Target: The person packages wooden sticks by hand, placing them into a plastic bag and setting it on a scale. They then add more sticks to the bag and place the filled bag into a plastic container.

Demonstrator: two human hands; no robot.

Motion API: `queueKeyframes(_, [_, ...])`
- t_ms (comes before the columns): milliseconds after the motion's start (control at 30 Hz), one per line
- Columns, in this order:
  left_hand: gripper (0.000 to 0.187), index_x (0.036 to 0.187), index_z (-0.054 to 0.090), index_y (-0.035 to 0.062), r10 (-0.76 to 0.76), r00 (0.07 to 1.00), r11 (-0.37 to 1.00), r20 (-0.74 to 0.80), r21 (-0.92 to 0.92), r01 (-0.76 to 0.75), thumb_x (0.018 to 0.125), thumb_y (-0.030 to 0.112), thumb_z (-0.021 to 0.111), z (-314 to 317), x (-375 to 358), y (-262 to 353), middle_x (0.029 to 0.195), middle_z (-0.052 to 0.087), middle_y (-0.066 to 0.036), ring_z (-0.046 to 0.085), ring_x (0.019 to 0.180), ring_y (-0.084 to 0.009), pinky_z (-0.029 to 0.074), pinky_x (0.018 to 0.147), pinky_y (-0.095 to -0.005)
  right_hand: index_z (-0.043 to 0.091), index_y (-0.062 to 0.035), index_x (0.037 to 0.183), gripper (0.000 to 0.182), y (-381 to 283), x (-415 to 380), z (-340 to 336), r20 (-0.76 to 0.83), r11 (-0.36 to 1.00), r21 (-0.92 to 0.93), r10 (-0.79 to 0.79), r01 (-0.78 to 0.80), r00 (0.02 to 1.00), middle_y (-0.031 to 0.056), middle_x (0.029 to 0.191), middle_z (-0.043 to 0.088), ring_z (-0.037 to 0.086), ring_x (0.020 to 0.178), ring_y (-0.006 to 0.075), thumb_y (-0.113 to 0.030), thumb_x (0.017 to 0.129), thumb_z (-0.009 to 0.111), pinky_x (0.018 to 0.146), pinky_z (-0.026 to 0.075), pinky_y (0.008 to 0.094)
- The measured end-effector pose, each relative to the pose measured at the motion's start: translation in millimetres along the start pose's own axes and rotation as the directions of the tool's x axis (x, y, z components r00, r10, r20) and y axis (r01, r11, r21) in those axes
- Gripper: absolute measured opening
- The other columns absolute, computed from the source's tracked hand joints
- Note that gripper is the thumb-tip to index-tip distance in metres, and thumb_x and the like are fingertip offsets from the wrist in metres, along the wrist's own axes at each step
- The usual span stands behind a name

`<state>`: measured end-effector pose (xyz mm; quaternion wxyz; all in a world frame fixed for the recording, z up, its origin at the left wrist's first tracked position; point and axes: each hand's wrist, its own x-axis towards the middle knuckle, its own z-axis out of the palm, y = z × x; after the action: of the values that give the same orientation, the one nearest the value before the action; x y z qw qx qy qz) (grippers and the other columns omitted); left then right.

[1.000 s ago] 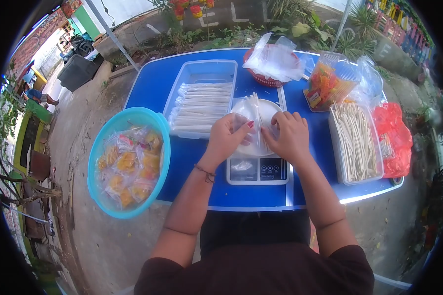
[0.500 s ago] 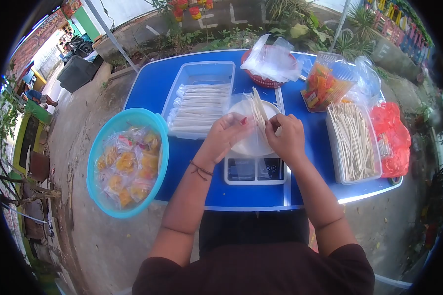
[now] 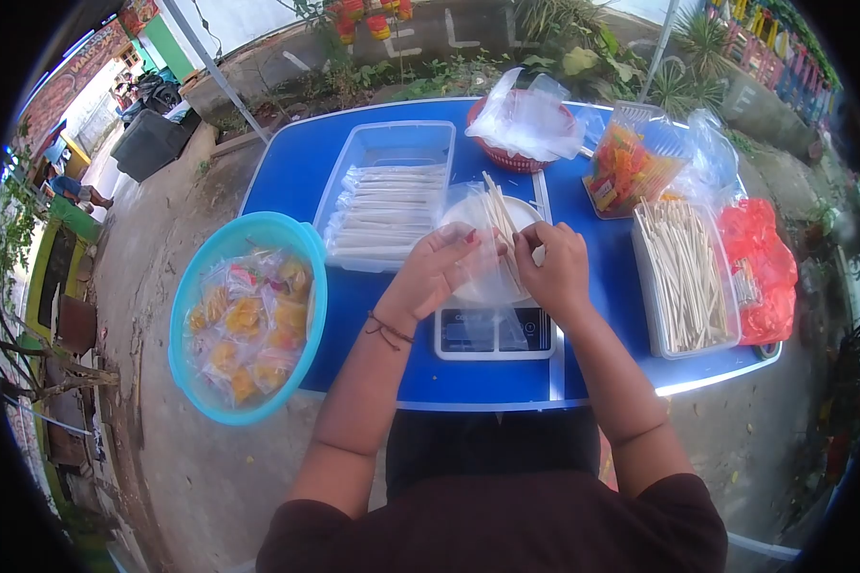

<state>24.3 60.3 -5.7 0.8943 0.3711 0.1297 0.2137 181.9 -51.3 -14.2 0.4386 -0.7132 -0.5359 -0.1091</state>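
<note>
Over the kitchen scale (image 3: pixel 449 346) and its round white plate (image 3: pixel 524 212), both my hands are close together. My left hand (image 3: pixel 441 267) pinches a clear plastic bag (image 3: pixel 492 286), which hangs down across the front of the scale. Between finger and thumb, my right hand (image 3: pixel 556 263) grips a small bunch of pale sticks (image 3: pixel 497 212). The sticks slant up and away over the plate, overlapping the bag in this view. Left of the hands, a clear tray (image 3: pixel 392 141) contains bagged bundles of sticks (image 3: pixel 387 205).
A turquoise basin (image 3: pixel 317 277) of bagged yellow snacks stands at the table's left edge. To the right are a box of loose sticks (image 3: pixel 688 277), a red plastic bag (image 3: pixel 764 267) and a container of orange packets (image 3: pixel 626 172). A red basket (image 3: pixel 506 158) with clear bags sits behind.
The clear bag has come down and spread out over the front of the scale. The sticks have tilted slightly left; both hands are nearly in place.
</note>
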Motion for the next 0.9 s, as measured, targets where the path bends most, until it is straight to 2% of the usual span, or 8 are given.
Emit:
queueKeyframes(333, [0.017, 0.110, 0.059, 0.0013, 0.002, 0.999, 1.000, 0.038, -0.012, -0.002, 0.097, 0.013, 0.057, -0.1, 0.4, -2.7, 0.142, 0.042, -0.030, 0.051, 0.126, -0.0380, 0.045, 0.106, -0.0431, 0.068, -0.0069, 0.075, 0.007, -0.5, -3.4, 0.8, 0.099, 0.999, -0.002, 0.044, -0.044, 0.994, 0.0066, 0.070, 0.067, 0.059, 0.070, 0.0256, -0.014, 0.077, 0.069, 0.066, 0.038, 0.0391])
queueKeyframes(433, [0.017, 0.110, 0.059, 0.0026, 0.026, 0.998, 1.000, 0.055, 0.003, -0.026, 0.097, 0.013, 0.057, 1.2, -1.0, -3.6, 0.143, 0.041, -0.028, 0.050, 0.128, -0.0368, 0.043, 0.108, -0.0426, 0.070, -0.0079, 0.076, 0.006, -3.7, -2.5, -2.0, 0.094, 0.998, -0.059, 0.020, -0.014, 0.995, 0.0046, 0.072, 0.066, 0.058, 0.072, 0.0236, -0.014, 0.076, 0.069, 0.067, 0.038, 0.0377])
queueKeyframes(533, [0.016, 0.110, 0.060, 0.0034, 0.058, 0.995, 0.998, 0.084, 0.019, -0.060, 0.097, 0.013, 0.057, 1.1, -1.0, -5.2, 0.145, 0.040, -0.027, 0.048, 0.130, -0.0357, 0.042, 0.110, -0.0422, 0.071, -0.0093, 0.076, 0.004, -7.8, -0.9, -4.9, 0.014, 0.993, -0.110, -0.048, 0.050, 0.999, 0.0025, 0.074, 0.065, 0.057, 0.075, 0.0219, -0.014, 0.076, 0.070, 0.068, 0.037, 0.0367])
queueKeyframes(633, [0.016, 0.111, 0.060, 0.0035, 0.085, 0.989, 0.996, 0.117, 0.030, -0.089, 0.098, 0.012, 0.056, 1.0, -1.4, -6.1, 0.146, 0.039, -0.026, 0.046, 0.131, -0.0350, 0.041, 0.110, -0.0423, 0.073, -0.0108, 0.079, 0.004, -7.9, -1.5, -5.7, 0.011, 0.994, -0.102, -0.028, 0.029, 1.000, 0.0010, 0.075, 0.064, 0.057, 0.078, 0.0209, -0.013, 0.077, 0.070, 0.069, 0.037, 0.0361])
queueKeyframes(733, [0.017, 0.112, 0.060, 0.0031, 0.086, 0.989, 0.992, 0.119, 0.081, -0.096, 0.098, 0.012, 0.056, 6.5, -4.1, -3.8, 0.147, 0.038, -0.025, 0.045, 0.132, -0.0350, 0.040, 0.111, -0.0424, 0.074, -0.0089, 0.081, 0.005, -6.6, 0.0, -4.8, 0.000, 1.000, -0.009, -0.015, 0.015, 1.000, 0.0035, 0.075, 0.064, 0.057, 0.075, 0.0218, -0.012, 0.078, 0.071, 0.068, 0.039, 0.0368])
queueKeyframes(833, [0.019, 0.112, 0.059, 0.0018, 0.068, 0.990, 0.989, 0.123, 0.122, -0.083, 0.097, 0.012, 0.057, 3.1, -5.5, -2.9, 0.147, 0.037, -0.025, 0.045, 0.132, -0.0353, 0.040, 0.110, -0.0427, 0.073, -0.0055, 0.084, 0.007, -8.1, 4.5, -8.8, 0.102, 0.967, 0.218, 0.109, -0.130, 0.989, 0.0080, 0.077, 0.066, 0.057, 0.069, 0.0228, -0.010, 0.080, 0.072, 0.064, 0.042, 0.0363])
queueKeyframes(900, [0.019, 0.112, 0.059, 0.0008, 0.061, 0.989, 0.988, 0.134, 0.133, -0.079, 0.097, 0.012, 0.057, -0.6, -4.7, -3.5, 0.148, 0.037, -0.025, 0.044, 0.133, -0.0356, 0.042, 0.109, -0.0436, 0.073, -0.0051, 0.084, 0.006, -4.6, 4.4, -7.6, 0.124, 0.946, 0.285, 0.122, -0.153, 0.985, 0.0042, 0.073, 0.063, 0.049, 0.061, 0.0139, -0.011, 0.083, 0.072, 0.057, 0.037, 0.0289])
